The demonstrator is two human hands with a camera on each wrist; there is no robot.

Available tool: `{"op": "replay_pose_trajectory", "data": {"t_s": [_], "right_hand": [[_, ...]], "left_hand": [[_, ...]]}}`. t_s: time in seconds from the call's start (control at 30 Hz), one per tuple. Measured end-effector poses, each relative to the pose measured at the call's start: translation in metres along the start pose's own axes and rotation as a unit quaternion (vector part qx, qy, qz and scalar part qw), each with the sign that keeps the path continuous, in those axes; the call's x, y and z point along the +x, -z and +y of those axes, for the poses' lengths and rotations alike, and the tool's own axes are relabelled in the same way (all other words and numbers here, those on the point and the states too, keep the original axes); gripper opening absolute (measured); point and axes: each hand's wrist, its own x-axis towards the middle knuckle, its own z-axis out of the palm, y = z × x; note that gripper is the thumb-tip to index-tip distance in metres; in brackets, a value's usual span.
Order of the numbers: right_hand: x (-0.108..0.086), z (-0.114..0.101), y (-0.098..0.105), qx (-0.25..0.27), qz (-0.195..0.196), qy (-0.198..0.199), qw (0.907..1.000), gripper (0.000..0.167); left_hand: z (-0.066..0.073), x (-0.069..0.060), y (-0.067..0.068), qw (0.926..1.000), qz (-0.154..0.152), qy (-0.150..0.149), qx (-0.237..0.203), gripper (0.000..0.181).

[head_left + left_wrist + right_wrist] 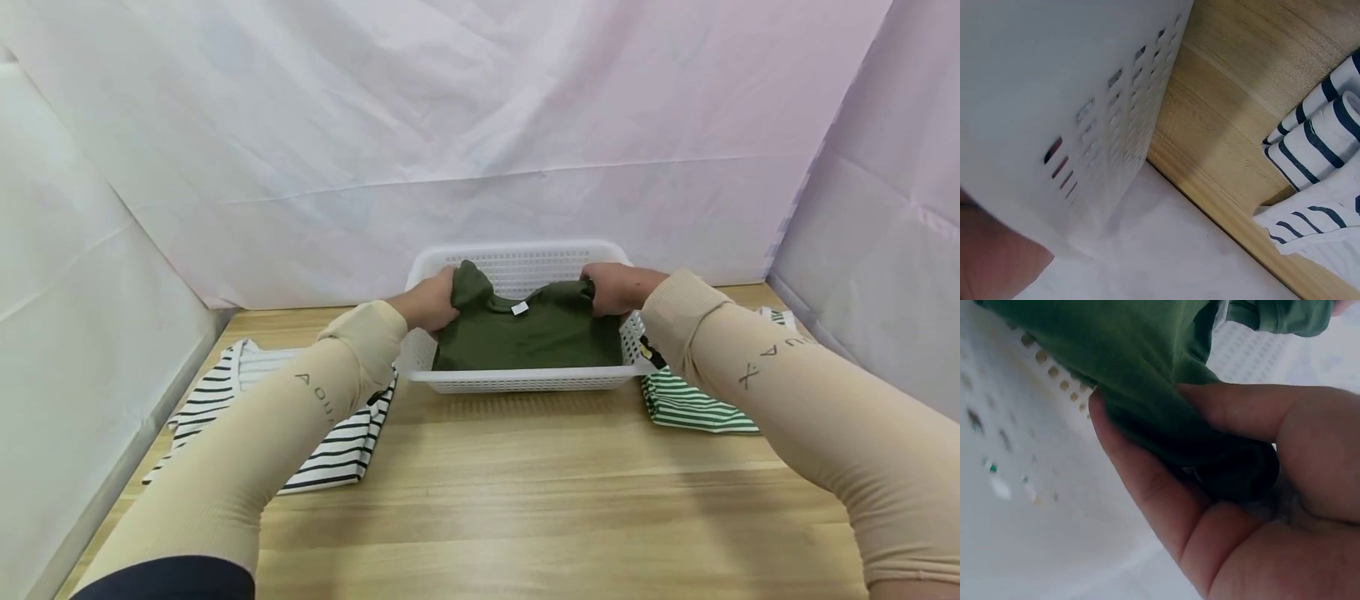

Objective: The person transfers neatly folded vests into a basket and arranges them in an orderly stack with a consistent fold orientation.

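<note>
A dark green shirt (528,337) with a white neck label lies partly inside a white perforated plastic basket (525,385), its collar side lifted toward the back. At its left shoulder, my left hand (430,302) grips the fabric; the left wrist view shows only a bit of that hand (997,256) beside the basket's outer wall (1085,125). On the opposite shoulder, my right hand (613,287) holds the cloth. Close up in the right wrist view, thumb and fingers of the right hand (1229,519) pinch the green shirt (1141,356) above the basket's wall (1041,506).
A black-and-white striped shirt (337,454) lies folded on the wooden table (480,500), left of the basket and partly under my left arm. To the right, a green-and-white striped garment (693,404) sits beneath my right forearm. White cloth (480,125) hangs behind the table.
</note>
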Motion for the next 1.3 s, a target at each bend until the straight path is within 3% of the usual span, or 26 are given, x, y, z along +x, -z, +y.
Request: {"op": "replay_pose_trajectory", "data": {"t_s": [0.1, 0.2, 0.33, 0.47, 0.6, 0.77, 0.83, 0.9, 1.03, 1.3], "right_hand": [[0.0, 0.002, 0.001, -0.007, 0.002, -0.009, 0.9999, 0.05], [-0.001, 0.003, 0.001, -0.034, 0.016, -0.003, 0.9993, 0.053], [-0.007, 0.0, 0.001, -0.09, 0.044, 0.026, 0.9946, 0.05], [-0.015, -0.005, -0.001, -0.162, 0.055, 0.062, 0.9832, 0.041], [-0.019, -0.006, -0.007, -0.192, 0.009, 0.115, 0.9745, 0.042], [-0.024, -0.002, -0.016, -0.185, -0.084, 0.128, 0.9709, 0.051], [-0.025, 0.0, -0.019, -0.197, -0.099, 0.118, 0.9683, 0.052], [-0.026, 0.002, -0.023, -0.215, -0.1, 0.116, 0.9646, 0.053], [-0.027, 0.004, -0.03, -0.242, -0.095, 0.12, 0.9581, 0.053], [-0.029, 0.008, -0.039, -0.232, -0.098, 0.134, 0.9583, 0.053]], "left_hand": [[0.001, 0.0, -0.001, 0.9995, 0.007, -0.003, 0.031, 0.082], [0.002, -0.003, -0.003, 0.9937, 0.032, -0.022, 0.105, 0.082], [0.005, -0.009, -0.006, 0.9704, 0.091, -0.058, 0.216, 0.068], [0.01, -0.013, -0.005, 0.9506, 0.124, -0.081, 0.273, 0.048], [0.013, -0.015, -0.007, 0.9468, 0.093, -0.101, 0.291, 0.044], [0.011, -0.017, -0.016, 0.9478, -0.017, -0.118, 0.296, 0.056], [0.009, -0.018, -0.019, 0.947, -0.062, -0.107, 0.296, 0.062], [0.007, -0.021, -0.022, 0.9454, -0.087, -0.092, 0.3, 0.066], [0.002, -0.025, -0.028, 0.9383, -0.09, -0.085, 0.323, 0.065], [-0.001, -0.033, -0.034, 0.9391, -0.085, -0.091, 0.321, 0.062]]}}
